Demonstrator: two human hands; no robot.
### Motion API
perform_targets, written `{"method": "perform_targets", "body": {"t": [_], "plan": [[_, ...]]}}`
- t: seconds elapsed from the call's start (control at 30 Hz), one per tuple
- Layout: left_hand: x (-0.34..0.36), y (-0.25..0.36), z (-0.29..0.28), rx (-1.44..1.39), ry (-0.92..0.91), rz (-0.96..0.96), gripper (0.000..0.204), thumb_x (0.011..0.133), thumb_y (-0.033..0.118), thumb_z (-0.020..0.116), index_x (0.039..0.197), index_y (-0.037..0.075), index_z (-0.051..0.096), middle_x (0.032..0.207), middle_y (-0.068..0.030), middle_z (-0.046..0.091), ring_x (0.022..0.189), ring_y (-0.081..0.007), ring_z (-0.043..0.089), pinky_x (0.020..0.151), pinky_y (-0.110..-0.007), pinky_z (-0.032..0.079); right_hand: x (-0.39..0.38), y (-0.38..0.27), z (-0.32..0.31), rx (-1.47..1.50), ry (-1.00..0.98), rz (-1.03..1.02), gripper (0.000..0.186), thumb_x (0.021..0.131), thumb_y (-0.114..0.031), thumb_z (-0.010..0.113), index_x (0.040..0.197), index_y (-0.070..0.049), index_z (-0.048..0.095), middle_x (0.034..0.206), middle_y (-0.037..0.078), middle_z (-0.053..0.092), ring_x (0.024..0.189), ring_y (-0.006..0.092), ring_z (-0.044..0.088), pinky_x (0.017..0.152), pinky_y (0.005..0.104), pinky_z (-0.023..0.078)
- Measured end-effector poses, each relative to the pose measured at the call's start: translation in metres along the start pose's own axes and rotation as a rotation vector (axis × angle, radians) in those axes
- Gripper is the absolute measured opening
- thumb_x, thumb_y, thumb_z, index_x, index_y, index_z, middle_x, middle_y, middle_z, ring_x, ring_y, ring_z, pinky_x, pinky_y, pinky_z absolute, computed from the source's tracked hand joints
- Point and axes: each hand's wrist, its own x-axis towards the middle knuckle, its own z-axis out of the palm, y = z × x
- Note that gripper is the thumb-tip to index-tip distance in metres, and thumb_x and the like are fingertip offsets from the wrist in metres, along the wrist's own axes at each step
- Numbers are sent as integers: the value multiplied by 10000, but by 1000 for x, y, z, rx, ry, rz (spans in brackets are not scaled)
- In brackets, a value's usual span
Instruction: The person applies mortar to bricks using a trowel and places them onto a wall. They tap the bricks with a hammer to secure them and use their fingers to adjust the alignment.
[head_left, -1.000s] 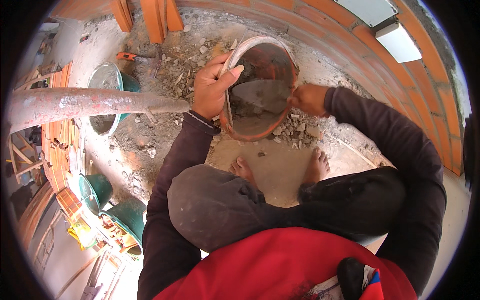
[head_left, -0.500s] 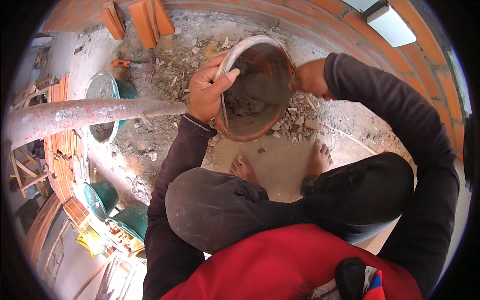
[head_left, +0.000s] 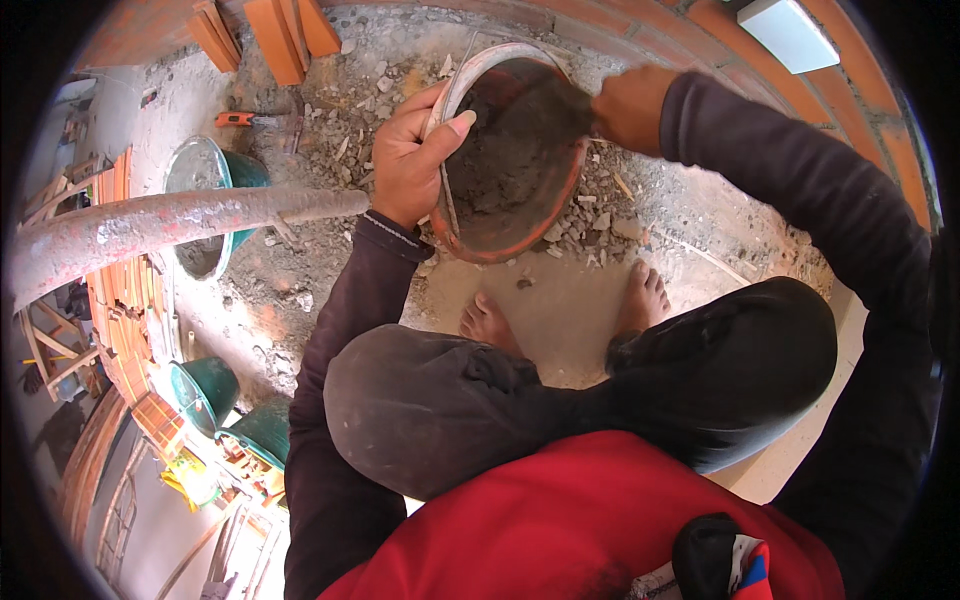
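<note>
A round bucket (head_left: 552, 232) with an orange-stained inner wall is tipped toward me on the rubble. Wet grey mortar (head_left: 500, 160) lies in it and coats its wall. My left hand (head_left: 410, 160) is closed on the bucket's left rim, thumb over the edge. At the right rim, my right hand (head_left: 632, 108) is closed, its fingers curled and somewhat blurred. A dark grey, smeared shape shows beside those fingers inside the bucket; what the hand holds cannot be made out.
A thick, stained pole (head_left: 150, 228) crosses from the left, ending near my left wrist. Behind it stands a green bucket (head_left: 245, 172) with grey contents. A hammer with an orange grip (head_left: 234, 119) lies on the ground. Orange bricks (head_left: 272, 40) lean at the back; rubble (head_left: 600, 225) surrounds the bucket.
My right hand has moved up and slightly right along the bucket's edge, its elbow shifting outward. The bucket sits slightly higher in view, with my left hand still on its rim.
</note>
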Motion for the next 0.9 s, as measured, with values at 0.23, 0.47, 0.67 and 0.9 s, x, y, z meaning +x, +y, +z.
{"method": "perform_targets", "body": {"t": [0.23, 0.47, 0.67, 0.9], "plan": [[5, -3, 5, -33, 18, 49, 194, 855, 88, 679, 740, -63, 637, 1251, -181, 611, 1087, -186, 572, 911, -307, 426, 20, -27, 78, 458, -73, -326, 315, 919, -234, 508, 850, 35, 657, 747, 258, 627, 753, 439, 633, 706, 490, 514], [5, -11, -6, -116, 121, -63, 216, 867, 114, 678, 738, -53, 631, 1218, -162, 617, 1060, -175, 570, 903, -305, 421, 2, -58, 71, 797, 44, -107, 279, 922, -210, 539, 851, 48, 618, 747, 254, 613, 736, 427, 622, 698, 492, 497], [3, -7, -4, -60, 84, -29, 239, 865, 125, 690, 716, -50, 624, 1202, -158, 619, 1024, -162, 566, 888, -295, 416, -8, -40, 94, 382, 460, -38, 232, 907, -248, 580, 1008, -40, 601, 745, 221, 630, 711, 400, 639, 696, 509, 514], [4, -12, -10, -91, 87, -23, 239, 861, 119, 688, 706, -48, 616, 1198, -161, 625, 1015, -169, 576, 877, -301, 425, -18, -28, 48, 531, 326, 43, 263, 952, -263, 539, 919, -5, 581, 651, 165, 598, 613, 378, 606, 641, 460, 521]]}}
